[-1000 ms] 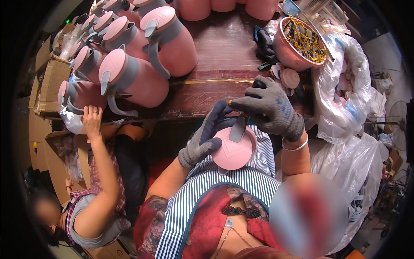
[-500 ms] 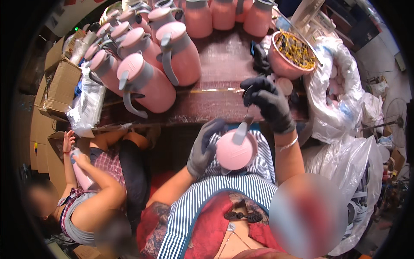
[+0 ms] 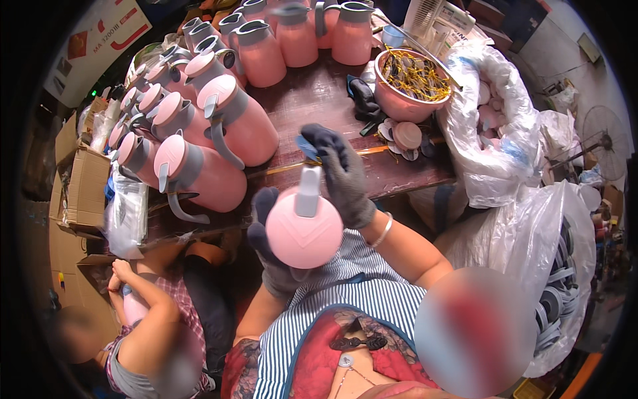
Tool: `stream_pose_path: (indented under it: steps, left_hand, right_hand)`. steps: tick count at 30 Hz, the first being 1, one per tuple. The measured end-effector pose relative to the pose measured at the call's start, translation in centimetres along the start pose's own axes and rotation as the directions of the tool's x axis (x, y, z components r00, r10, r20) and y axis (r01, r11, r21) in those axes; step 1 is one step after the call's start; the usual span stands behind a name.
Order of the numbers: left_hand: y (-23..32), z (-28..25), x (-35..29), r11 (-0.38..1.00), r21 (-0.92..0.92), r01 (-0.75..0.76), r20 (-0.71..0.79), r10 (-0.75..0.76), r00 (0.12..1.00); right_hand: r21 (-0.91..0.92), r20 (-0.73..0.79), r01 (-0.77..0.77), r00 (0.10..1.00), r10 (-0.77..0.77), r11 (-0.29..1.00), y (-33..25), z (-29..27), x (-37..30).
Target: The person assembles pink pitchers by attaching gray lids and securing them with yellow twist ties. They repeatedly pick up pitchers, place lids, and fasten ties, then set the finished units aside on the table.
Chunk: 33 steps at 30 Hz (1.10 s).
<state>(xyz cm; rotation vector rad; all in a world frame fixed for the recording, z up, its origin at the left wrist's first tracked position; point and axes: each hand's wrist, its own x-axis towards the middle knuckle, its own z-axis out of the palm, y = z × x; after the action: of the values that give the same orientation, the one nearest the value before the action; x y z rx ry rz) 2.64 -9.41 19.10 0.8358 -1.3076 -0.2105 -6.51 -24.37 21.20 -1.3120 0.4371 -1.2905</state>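
A pink jug (image 3: 304, 236), seen from above with its lid toward me, stands in front of my striped apron. Its grey thumb lever (image 3: 308, 193) points toward the table. My left hand (image 3: 269, 243), in a grey glove with dark fingertips, wraps round the jug's left side. My right hand (image 3: 342, 174), gloved the same way, is closed just beyond the lever. Between its fingers is a small blue tag (image 3: 306, 147) with a bit of yellow string. The jug's body and handle are mostly hidden below the lid.
Several pink jugs (image 3: 242, 126) crowd the table's left and back. A pink bowl (image 3: 407, 100) holds tags with yellow strings, beside stacked pink discs (image 3: 407, 135). Plastic bags (image 3: 492, 166) stand at right. At lower left a co-worker's hands (image 3: 123, 276) hold a pink jug.
My view has shifted. The jug stands closer to the table, and my left hand now grips its side. My right hand has come down close to the lid's lever with the tag.
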Motion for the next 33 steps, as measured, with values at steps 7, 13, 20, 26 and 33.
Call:
stream_pose_path:
  steps: [7,13,20,26,33]
  left_hand:
    - [-5.2,-7.4,1.3,0.626,0.770,0.122,-0.210,0.068,0.975]
    - [-6.6,-9.7,4.1,0.636,0.710,0.304,-0.399,0.007,0.917]
    - [-10.0,-16.7,4.4,0.573,0.787,0.229,-0.353,0.113,0.929]
    - [-10.3,-17.8,5.7,-0.103,0.982,0.159,-0.100,0.429,0.898]
    - [-5.0,-8.8,6.3,0.653,0.756,-0.051,0.024,0.051,0.998]
  right_hand:
    - [-0.394,0.122,0.079,0.992,-0.033,0.916,9.5,-0.4,9.1]
    - [-0.925,0.138,0.143,0.990,-0.038,0.352,12.8,0.4,26.6]
    - [-0.936,0.347,0.347,0.938,-0.014,0.061,15.1,4.0,36.8]
    - [-0.828,0.364,0.533,0.748,-0.555,0.175,9.1,-2.3,25.0]
    - [-0.836,0.452,0.527,0.819,-0.354,0.152,-2.8,-5.8,1.2]
